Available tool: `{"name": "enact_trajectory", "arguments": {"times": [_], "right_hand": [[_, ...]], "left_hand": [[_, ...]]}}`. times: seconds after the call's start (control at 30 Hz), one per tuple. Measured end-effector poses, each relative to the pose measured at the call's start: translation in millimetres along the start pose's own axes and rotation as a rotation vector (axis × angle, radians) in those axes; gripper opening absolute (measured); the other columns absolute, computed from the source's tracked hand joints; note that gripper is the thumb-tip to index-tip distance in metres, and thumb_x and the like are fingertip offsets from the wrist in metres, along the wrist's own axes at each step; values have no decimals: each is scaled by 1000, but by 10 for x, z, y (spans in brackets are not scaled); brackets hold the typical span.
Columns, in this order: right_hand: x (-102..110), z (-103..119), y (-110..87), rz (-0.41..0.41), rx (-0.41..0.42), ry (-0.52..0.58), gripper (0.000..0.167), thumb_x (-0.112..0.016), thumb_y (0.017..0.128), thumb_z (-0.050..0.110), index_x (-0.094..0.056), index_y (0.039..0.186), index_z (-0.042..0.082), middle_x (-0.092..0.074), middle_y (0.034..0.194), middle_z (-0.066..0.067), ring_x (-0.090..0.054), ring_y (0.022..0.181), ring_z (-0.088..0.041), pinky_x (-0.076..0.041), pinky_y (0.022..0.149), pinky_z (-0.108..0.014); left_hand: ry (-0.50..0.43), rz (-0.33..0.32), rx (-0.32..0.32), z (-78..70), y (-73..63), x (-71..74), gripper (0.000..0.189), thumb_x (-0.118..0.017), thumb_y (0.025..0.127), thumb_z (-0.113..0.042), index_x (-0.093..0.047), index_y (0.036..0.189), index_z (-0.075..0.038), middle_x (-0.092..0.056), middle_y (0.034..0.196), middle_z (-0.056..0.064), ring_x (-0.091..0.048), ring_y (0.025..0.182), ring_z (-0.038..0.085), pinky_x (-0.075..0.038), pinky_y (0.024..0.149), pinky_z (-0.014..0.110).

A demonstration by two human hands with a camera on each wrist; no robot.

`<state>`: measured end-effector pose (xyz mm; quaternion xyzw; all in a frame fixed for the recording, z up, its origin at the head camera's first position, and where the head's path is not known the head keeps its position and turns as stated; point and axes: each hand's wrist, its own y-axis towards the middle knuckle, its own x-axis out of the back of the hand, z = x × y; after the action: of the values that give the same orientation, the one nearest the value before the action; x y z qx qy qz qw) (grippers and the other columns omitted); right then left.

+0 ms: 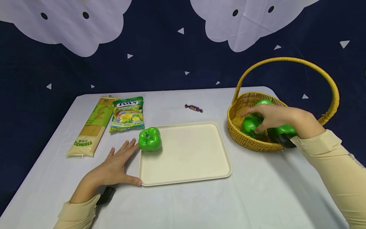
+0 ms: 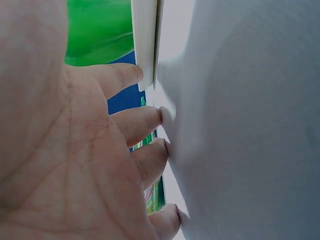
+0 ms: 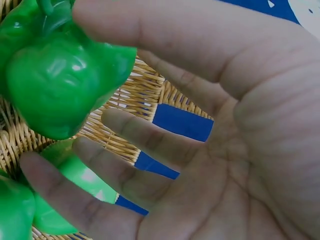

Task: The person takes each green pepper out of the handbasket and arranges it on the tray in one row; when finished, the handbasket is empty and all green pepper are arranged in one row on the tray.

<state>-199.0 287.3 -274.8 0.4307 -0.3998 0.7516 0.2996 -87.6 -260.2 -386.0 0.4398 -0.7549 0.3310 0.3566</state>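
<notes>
Holding right fingers [image 3: 145, 135] spread around pepper [image 1: 249, 124] in basket [image 1: 248, 144], left fingers [image 2: 135, 122] spread by tray [image 1: 188, 156]; better grip likely light, stiff, slippery pepper at sides.

Green pepper [image 1: 150, 139] on cream tray [image 1: 188, 156]; more peppers [image 1: 250, 123] in wicker basket [image 1: 243, 141]
</notes>
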Motion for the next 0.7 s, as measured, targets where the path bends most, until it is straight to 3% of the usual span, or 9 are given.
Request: {"name": "enact_trajectory", "arguments": {"times": [0.27,0.57,0.7], "right_hand": [[-3,-10,25,22,-5,1,69,-91,83,11,-65,146,8,-64,147,-25,-63,133,-44,-55,107,-62],[19,-47,77,15,-13,7,58,-90,86,16,-69,140,12,-72,131,-15,-67,115,-29,-57,100,-54],[27,-75,101,7,-13,31,58,-90,87,16,-68,141,11,-71,135,-18,-68,119,-34,-57,102,-57]], "left_hand": [[2,-2,3,13,4,-4,140,-95,59,-74,-32,170,-15,-16,180,22,-9,165,53,0,121,87],[-1,1,8,6,4,-2,140,-95,60,-73,-32,170,-15,-16,179,23,-9,166,53,1,121,87],[1,1,10,-1,-2,1,140,-95,59,-74,-33,170,-14,-17,179,23,-9,166,53,1,121,87]]}}
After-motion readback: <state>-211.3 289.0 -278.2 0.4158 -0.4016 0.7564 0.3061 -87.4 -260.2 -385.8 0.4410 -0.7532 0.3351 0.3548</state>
